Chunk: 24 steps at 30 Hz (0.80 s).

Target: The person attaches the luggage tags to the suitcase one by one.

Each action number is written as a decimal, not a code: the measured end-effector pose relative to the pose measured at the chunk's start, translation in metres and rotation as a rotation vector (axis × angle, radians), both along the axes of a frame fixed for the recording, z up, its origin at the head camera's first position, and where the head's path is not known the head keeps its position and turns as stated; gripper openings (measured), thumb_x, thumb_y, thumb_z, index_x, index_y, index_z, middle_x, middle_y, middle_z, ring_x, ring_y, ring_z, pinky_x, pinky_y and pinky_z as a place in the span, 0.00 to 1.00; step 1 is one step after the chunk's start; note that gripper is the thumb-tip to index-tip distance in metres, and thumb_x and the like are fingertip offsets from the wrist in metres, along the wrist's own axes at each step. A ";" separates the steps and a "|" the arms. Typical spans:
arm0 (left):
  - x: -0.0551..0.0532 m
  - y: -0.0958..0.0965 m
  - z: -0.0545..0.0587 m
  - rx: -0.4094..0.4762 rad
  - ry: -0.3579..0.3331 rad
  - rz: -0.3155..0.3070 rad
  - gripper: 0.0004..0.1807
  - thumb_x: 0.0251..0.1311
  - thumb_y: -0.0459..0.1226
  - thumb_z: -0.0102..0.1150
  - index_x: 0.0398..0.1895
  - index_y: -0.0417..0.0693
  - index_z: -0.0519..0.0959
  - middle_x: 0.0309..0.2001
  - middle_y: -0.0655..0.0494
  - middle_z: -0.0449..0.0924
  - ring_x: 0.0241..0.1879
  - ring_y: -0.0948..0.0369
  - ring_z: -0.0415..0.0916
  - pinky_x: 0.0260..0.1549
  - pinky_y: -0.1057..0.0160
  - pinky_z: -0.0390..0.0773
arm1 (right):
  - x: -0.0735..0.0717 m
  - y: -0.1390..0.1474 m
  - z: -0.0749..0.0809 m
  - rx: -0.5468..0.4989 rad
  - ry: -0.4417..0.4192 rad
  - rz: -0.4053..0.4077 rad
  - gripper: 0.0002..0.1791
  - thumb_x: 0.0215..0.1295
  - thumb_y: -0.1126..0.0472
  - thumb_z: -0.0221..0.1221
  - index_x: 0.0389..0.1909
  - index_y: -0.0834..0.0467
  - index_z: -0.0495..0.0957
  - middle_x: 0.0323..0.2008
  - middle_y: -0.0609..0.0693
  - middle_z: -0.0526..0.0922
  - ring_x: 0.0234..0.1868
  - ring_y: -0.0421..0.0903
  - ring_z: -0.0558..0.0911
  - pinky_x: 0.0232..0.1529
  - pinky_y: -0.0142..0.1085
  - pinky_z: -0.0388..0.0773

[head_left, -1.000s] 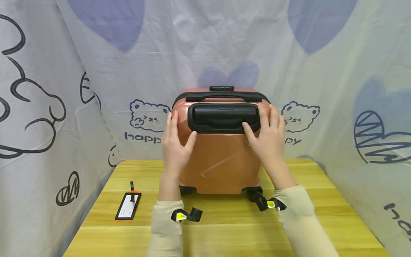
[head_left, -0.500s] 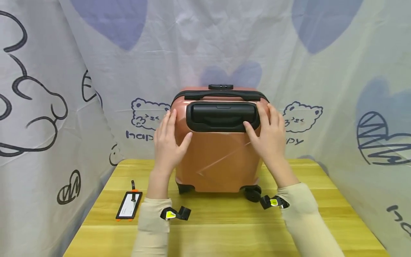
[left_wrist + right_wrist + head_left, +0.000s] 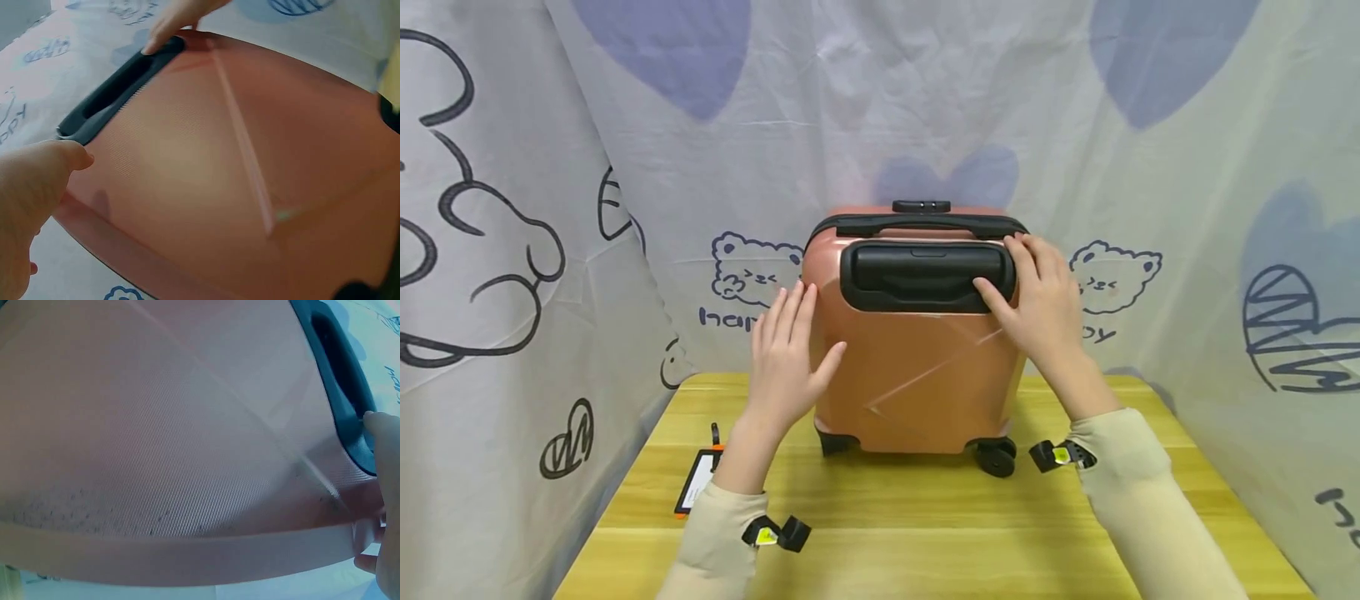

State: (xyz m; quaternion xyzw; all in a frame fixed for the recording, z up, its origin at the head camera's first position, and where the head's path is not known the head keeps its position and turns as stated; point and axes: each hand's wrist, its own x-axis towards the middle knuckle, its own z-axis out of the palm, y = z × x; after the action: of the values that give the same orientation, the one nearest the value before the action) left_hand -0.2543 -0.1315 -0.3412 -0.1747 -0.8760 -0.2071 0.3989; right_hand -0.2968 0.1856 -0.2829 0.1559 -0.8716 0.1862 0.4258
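Observation:
A rose-gold hard-shell suitcase [image 3: 925, 375] stands upright on the table, with a black recessed panel [image 3: 925, 279] near its top. My left hand [image 3: 786, 354] is at its left side, fingers straight and thumb spread. In the left wrist view, its thumb lies by the near end of that panel; whether it touches cannot be told. At the upper right corner, my right hand [image 3: 1043, 292] rests on the suitcase, thumb at the panel's right end and fingers on the shell's edge. The right wrist view shows the right thumb [image 3: 378, 422] on the panel.
A black-framed luggage tag [image 3: 695, 483] with orange bits lies on the wooden table [image 3: 887, 533], partly covered by my left forearm. A combination lock [image 3: 921, 205] and a carry handle [image 3: 925, 221] top the suitcase; a wheel [image 3: 996, 457] shows below. Printed cloth [image 3: 925, 100] hangs behind.
My left hand has slid outward and down along the suitcase's left side, its forearm now overlapping the luggage tag. The right hand stays at the upper right corner, its forearm slightly farther right.

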 end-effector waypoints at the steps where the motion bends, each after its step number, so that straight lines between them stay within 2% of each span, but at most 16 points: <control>1: 0.002 -0.001 -0.003 -0.014 0.001 -0.003 0.42 0.62 0.50 0.60 0.76 0.48 0.55 0.74 0.44 0.58 0.74 0.45 0.53 0.69 0.35 0.52 | 0.000 0.001 0.000 0.009 -0.004 0.000 0.36 0.62 0.46 0.63 0.69 0.56 0.67 0.67 0.60 0.68 0.69 0.60 0.65 0.63 0.61 0.64; 5: 0.009 -0.009 -0.016 -0.090 -0.006 0.003 0.43 0.61 0.50 0.60 0.76 0.50 0.54 0.75 0.45 0.57 0.74 0.44 0.53 0.68 0.35 0.51 | 0.001 0.003 0.001 0.037 -0.011 0.015 0.38 0.61 0.45 0.64 0.69 0.57 0.66 0.69 0.61 0.68 0.71 0.59 0.65 0.69 0.57 0.61; 11: 0.020 -0.034 -0.039 -0.224 -0.029 0.050 0.45 0.58 0.51 0.63 0.76 0.54 0.55 0.74 0.44 0.58 0.74 0.44 0.54 0.67 0.34 0.54 | 0.007 0.008 0.010 0.093 -0.057 0.041 0.40 0.61 0.45 0.64 0.71 0.55 0.65 0.70 0.62 0.67 0.71 0.60 0.66 0.67 0.59 0.64; 16: 0.027 -0.059 -0.057 -0.279 -0.054 0.072 0.45 0.55 0.51 0.65 0.75 0.54 0.58 0.73 0.43 0.59 0.72 0.42 0.55 0.64 0.31 0.54 | 0.010 0.014 0.017 0.164 -0.110 0.046 0.40 0.62 0.44 0.63 0.72 0.54 0.63 0.70 0.62 0.66 0.72 0.60 0.65 0.67 0.58 0.64; 20: 0.033 -0.080 -0.066 -0.320 -0.089 0.085 0.43 0.55 0.52 0.63 0.74 0.55 0.60 0.73 0.42 0.59 0.72 0.41 0.55 0.64 0.30 0.54 | 0.012 0.018 0.021 0.201 -0.157 0.043 0.42 0.63 0.42 0.62 0.74 0.53 0.60 0.71 0.62 0.64 0.73 0.60 0.63 0.68 0.58 0.62; 24: 0.038 -0.101 -0.076 -0.353 -0.095 0.103 0.42 0.55 0.55 0.61 0.73 0.54 0.62 0.72 0.42 0.61 0.71 0.41 0.56 0.62 0.30 0.54 | 0.014 0.019 0.025 0.225 -0.213 0.034 0.43 0.64 0.40 0.60 0.75 0.51 0.56 0.73 0.61 0.61 0.74 0.60 0.60 0.70 0.57 0.59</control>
State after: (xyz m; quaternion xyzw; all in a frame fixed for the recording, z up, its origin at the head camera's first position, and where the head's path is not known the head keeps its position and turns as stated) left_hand -0.2165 -0.2322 -0.4172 -0.1869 -0.9245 -0.0374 0.3301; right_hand -0.2826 0.2044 -0.2583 0.1965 -0.9245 0.1100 0.3076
